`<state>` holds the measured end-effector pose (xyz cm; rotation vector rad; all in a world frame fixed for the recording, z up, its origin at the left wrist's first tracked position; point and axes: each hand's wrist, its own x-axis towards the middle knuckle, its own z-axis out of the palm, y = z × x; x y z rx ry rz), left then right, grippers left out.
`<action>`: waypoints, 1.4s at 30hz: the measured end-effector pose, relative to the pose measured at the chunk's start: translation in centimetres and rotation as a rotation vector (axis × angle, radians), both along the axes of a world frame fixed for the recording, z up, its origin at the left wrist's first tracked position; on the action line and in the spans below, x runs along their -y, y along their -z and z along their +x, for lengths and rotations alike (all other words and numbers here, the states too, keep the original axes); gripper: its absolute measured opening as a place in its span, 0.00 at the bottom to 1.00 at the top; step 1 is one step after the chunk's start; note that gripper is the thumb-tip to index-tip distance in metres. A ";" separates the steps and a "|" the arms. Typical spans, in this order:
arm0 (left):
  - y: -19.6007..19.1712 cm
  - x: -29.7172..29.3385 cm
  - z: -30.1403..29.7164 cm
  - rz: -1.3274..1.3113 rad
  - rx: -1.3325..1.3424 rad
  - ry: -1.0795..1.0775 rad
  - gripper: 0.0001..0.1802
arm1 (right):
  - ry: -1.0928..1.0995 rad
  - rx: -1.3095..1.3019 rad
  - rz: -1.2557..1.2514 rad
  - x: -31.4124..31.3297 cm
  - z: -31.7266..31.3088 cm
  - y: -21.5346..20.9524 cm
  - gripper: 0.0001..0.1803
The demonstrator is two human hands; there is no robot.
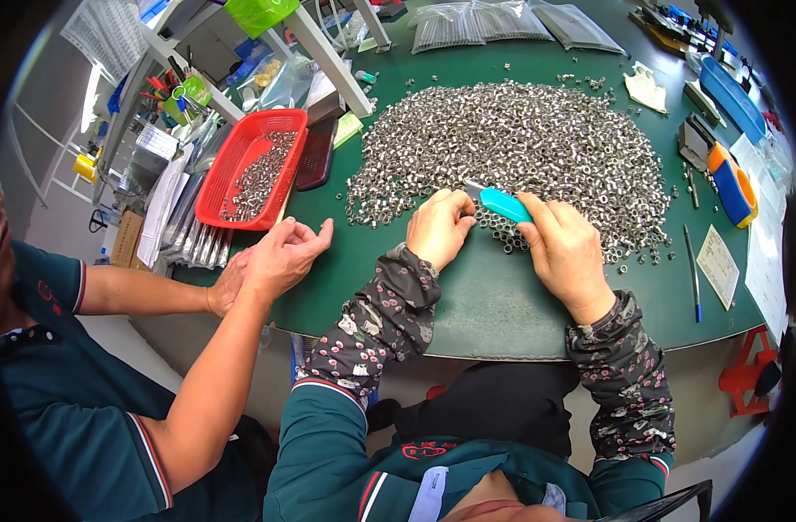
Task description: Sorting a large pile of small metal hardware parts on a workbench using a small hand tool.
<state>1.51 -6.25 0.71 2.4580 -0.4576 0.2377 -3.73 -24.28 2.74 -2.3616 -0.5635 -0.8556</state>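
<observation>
A large heap of small silvery metal rings (511,139) covers the middle of the green table. My right hand (568,252) grips a teal utility knife (505,205), its short blade pointing left toward my left hand. At the heap's near edge my left hand (440,228) is closed, thumb and forefinger pinched together close to the blade. Whatever sits in that pinch is too small to make out. Several rings lie below the knife, between my two hands.
At left, a red plastic basket (208,196) holds more rings. A co-worker's hands (272,257) rest at the table edge beside it. A pen (693,274), a paper tag (718,265) and an orange-and-blue tape dispenser (734,187) lie right. Plastic bags (581,28) lie behind.
</observation>
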 end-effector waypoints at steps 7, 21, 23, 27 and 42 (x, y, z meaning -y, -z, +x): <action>0.5 -0.7 0.3 -0.075 0.032 0.051 0.06 | -0.003 -0.003 -0.009 0.0 0.0 0.1 0.17; -0.5 -5.5 -1.6 -1.299 -0.767 0.232 0.04 | -0.040 -0.045 -0.099 -0.7 0.0 0.5 0.15; 0.0 -5.6 -1.4 -1.279 -0.765 0.261 0.06 | -0.050 -0.054 -0.112 -0.8 -0.2 0.3 0.15; 0.1 -5.3 -1.6 -1.298 -0.797 0.257 0.05 | -0.088 -0.087 -0.136 -1.1 -0.4 0.2 0.15; 0.1 -4.9 -1.7 -1.250 -0.771 0.248 0.07 | -0.123 -0.114 -0.165 -1.2 -0.5 0.4 0.14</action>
